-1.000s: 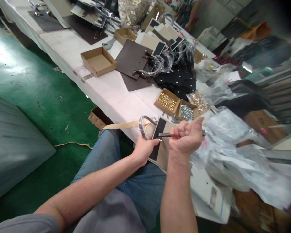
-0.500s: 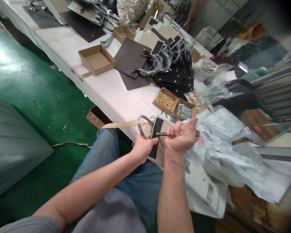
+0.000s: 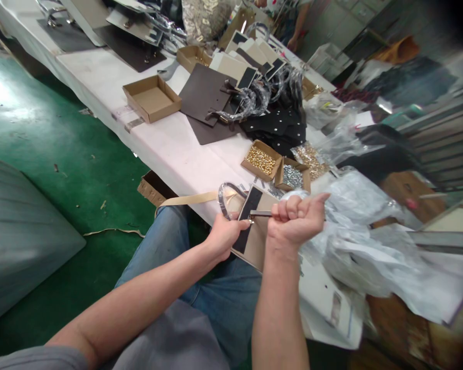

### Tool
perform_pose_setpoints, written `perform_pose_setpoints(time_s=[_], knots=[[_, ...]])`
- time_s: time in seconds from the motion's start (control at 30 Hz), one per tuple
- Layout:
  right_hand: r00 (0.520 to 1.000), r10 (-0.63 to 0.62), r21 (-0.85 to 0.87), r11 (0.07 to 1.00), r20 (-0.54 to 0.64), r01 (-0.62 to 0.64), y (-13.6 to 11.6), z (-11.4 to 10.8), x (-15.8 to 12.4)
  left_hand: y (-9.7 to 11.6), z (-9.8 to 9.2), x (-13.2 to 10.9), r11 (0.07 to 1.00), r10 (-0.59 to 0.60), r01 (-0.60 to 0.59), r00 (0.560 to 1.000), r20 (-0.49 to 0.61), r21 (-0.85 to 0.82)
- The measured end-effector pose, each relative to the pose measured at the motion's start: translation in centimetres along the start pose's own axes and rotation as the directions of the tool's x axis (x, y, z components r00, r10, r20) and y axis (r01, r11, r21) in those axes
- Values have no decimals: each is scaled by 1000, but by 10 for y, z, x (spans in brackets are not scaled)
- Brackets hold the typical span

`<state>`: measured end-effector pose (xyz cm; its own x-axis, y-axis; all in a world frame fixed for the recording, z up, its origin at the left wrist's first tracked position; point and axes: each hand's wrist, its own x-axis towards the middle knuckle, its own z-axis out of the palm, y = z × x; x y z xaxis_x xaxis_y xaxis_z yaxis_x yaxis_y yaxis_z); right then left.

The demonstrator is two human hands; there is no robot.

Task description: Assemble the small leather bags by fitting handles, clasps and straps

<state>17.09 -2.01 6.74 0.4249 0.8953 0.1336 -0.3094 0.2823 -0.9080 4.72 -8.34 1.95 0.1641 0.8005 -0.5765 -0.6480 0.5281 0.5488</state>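
My left hand (image 3: 224, 235) grips the edge of a beige bag panel (image 3: 257, 245), thumb pressed on its black strip (image 3: 247, 218). A curved dark handle (image 3: 223, 198) wrapped in clear film loops beyond the fingers. My right hand (image 3: 297, 218) is closed around a slim metal wrench (image 3: 260, 213). Its far end meets the black strip beside my left thumb, where small shiny hardware (image 3: 250, 221) shows. The panel leans tilted at the table's edge above my lap. My fingers partly hide the wrench and the handle.
Small cardboard boxes hold gold hardware (image 3: 260, 160) and silver nuts (image 3: 292, 176) just beyond my hands. An open cardboard box (image 3: 152, 97) stands farther left on the white table (image 3: 170, 149). Stacked panels with wrapped handles (image 3: 250, 100) lie behind, plastic bags (image 3: 355, 221) at right. Another person's arm (image 3: 301, 23) shows far back.
My right fist has shifted slightly right and turned with the wrench, whose far end stays at the black strip. My left hand keeps its hold on the panel.
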Motion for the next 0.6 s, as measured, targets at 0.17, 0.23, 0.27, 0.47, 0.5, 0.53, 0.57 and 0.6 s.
perform_pose_setpoints(time_s=[0.17, 0.23, 0.27, 0.47, 0.5, 0.53, 0.57, 0.6], knots=[[1000, -28, -20, 999, -9, 28, -2, 2, -5, 3, 1, -1, 999, -33, 33, 999, -10, -4], [999, -45, -35, 998, -14, 45, -4, 1, -6, 3, 1, -1, 999, -41, 41, 999, -3, -21], [999, -46, -43, 998, -14, 45, -4, 0, -6, 3, 1, -1, 999, -36, 36, 999, -1, -29], [1000, 3, -61, 998, -13, -4, 4, -4, -6, 0, 1, 1, 1000, 20, -20, 1000, 7, -9], [1000, 8, -62, 998, -12, -9, 6, -4, -5, 0, 1, 2, 1000, 22, -22, 1000, 8, -9], [1000, 13, -62, 998, -9, -14, 8, -4, -5, 0, 0, 2, 1000, 25, -25, 1000, 8, -10], [1000, 18, -64, 998, -5, -18, 9, -4, -4, -1, 0, 3, 1000, 26, -26, 1000, 7, -10], [1000, 23, -67, 998, 2, -23, 10, -3, -3, -1, 0, 4, 1000, 26, -26, 1000, 3, -8]])
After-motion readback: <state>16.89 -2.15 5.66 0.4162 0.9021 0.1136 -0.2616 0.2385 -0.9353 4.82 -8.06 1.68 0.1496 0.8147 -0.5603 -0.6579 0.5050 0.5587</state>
